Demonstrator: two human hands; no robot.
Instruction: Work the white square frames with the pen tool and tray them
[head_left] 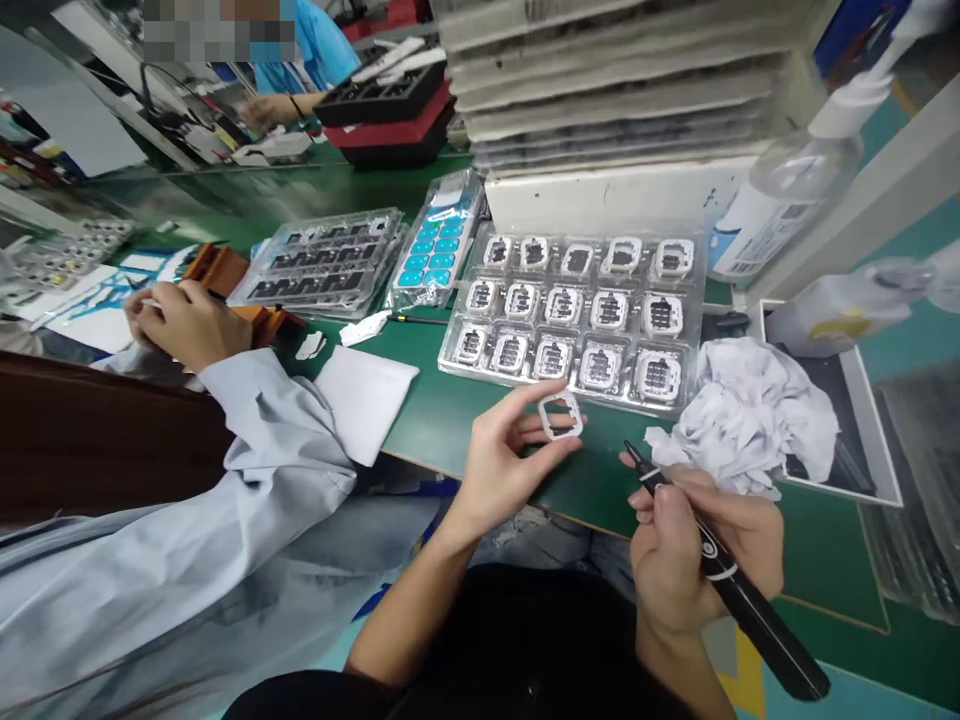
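Observation:
Between the thumb and fingers of my left hand (501, 462) is a small white square frame with rounded corners (548, 428), its middle open. My right hand (701, 545) is wrapped round a black pen-shaped tool (765, 615) with a silver ring and a button. The tool's dark, narrow tip points up and left, a short way to the right of the frame and apart from it. Just beyond my hands lies a clear plastic tray (480, 372) with rows of similar white frames, each with dark parts inside.
Crumpled white cloth (757, 410) lies in a white-walled box (885, 460) at right, near a pump bottle (780, 200). A co-worker's hand (191, 325) is at left, near orange blocks (217, 268). Folded white cloth (367, 395), blue-pad sheets (431, 250) and trays of black parts (322, 260) lie between.

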